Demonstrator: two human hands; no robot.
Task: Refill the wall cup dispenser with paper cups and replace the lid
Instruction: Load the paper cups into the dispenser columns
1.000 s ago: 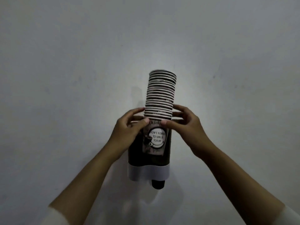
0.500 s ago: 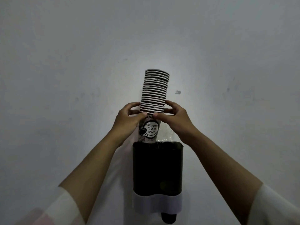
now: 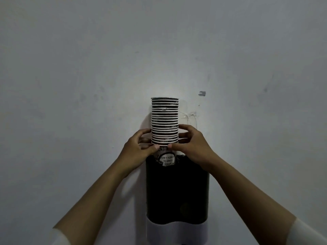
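A tall stack of paper cups (image 3: 165, 119) with white rims stands upright, its lowest cup printed "DON'T FORGET TO SMILE TODAY". The bottom of that cup sits just inside the open top of the dark wall cup dispenser (image 3: 177, 191), which has a white lower band (image 3: 177, 232). My left hand (image 3: 139, 149) grips the stack's lower part from the left. From the right, my right hand (image 3: 191, 145) grips it at the same height, thumbs nearly meeting at the front. No lid is in view.
The dispenser hangs on a plain grey-white wall (image 3: 70, 85). Clear tape (image 3: 190, 115) sticks to the wall above its top right corner, and a small dark mark (image 3: 202, 93) lies higher up.
Both hands have lowered the cup stack: half a second ago its bottom cup was above the dispenser's top, now it enters the opening. The view has shifted so the dispenser sits lower in frame.
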